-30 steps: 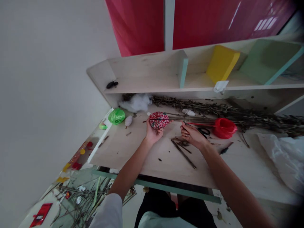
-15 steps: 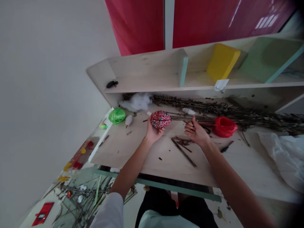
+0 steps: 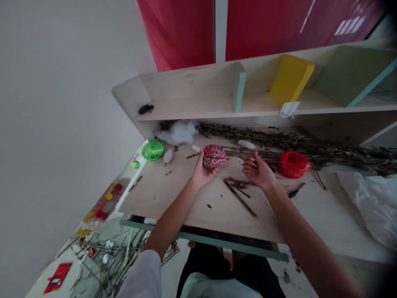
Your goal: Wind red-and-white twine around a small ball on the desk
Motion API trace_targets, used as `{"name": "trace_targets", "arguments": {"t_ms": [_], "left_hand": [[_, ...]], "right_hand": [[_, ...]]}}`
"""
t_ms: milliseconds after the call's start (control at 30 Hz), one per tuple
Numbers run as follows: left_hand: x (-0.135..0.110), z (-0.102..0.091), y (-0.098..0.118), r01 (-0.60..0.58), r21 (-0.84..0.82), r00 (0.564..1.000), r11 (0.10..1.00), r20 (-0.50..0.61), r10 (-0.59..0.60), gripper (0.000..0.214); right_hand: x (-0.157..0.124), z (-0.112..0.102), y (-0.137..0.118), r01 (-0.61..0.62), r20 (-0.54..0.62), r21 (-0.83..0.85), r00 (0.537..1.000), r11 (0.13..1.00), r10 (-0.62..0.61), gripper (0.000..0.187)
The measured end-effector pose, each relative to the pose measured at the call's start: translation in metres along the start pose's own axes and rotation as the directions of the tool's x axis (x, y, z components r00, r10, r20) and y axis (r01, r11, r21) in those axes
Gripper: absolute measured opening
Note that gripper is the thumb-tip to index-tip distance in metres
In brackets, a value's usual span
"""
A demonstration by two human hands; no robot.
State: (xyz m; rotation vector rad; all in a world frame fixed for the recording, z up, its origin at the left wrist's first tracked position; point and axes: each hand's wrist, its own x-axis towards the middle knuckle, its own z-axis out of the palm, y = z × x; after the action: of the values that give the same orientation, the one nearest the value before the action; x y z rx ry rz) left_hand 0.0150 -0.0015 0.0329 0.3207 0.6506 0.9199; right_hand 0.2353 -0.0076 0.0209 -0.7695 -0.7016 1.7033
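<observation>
Against the frame half a second ago, the red-and-white wound ball (image 3: 214,156) has shifted slightly toward three o'clock along with the left hand (image 3: 204,170), and more of the small white piece (image 3: 196,148) beside that hand shows. One second ago the right hand (image 3: 256,167) lay lower, nearer the ball; now its thumb points to twelve.

The ball is in the left hand's grasp, raised above the worktop (image 3: 182,192), with fingers around its lower side. It looks nearly round, with no clear long axis; a short dark streak runs roughly from nine to three across its upper face. The right hand, apart from it at about half past three, has curled fingers; whether they clasp anything, I cannot tell.

Taking the ball as the dial's centre, a green roll (image 3: 152,151) sits at nine, white fluff (image 3: 180,132) at ten, a red roll (image 3: 293,164) at three and broken sticks (image 3: 238,194) at five. Dried stems (image 3: 273,140) run along the pale worktop's back, from about eleven to three. Beyond stands a shelf (image 3: 192,109), with red fabric (image 3: 182,37) behind. At half past seven, more stalks (image 3: 111,256) are strewn below the worktop.
</observation>
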Motion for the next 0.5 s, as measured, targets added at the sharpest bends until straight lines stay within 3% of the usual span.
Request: {"name": "trace_targets", "arguments": {"t_ms": [133, 400, 500], "left_hand": [[-0.0017, 0.0030, 0.0011, 0.002, -0.039, 1.000, 0.999, -0.008, -0.002, 0.069], [-0.0016, -0.0052, 0.0069, 0.047, -0.147, 0.988, 0.988, 0.156, -0.024, 0.077], [-0.0028, -0.0041, 0.0083, 0.030, -0.178, 0.992, 0.984, 0.125, -0.008, 0.075]], "right_hand": [[0.0000, 0.0020, 0.0008, -0.050, 0.003, 0.047, 0.999, 0.998, 0.050, 0.052], [0.0017, 0.0004, 0.0010, -0.152, -0.060, 0.233, 0.983, 0.960, 0.171, 0.041], [0.0028, -0.0019, 0.0015, -0.166, -0.043, 0.276, 0.982, 0.947, 0.185, 0.039]]}}
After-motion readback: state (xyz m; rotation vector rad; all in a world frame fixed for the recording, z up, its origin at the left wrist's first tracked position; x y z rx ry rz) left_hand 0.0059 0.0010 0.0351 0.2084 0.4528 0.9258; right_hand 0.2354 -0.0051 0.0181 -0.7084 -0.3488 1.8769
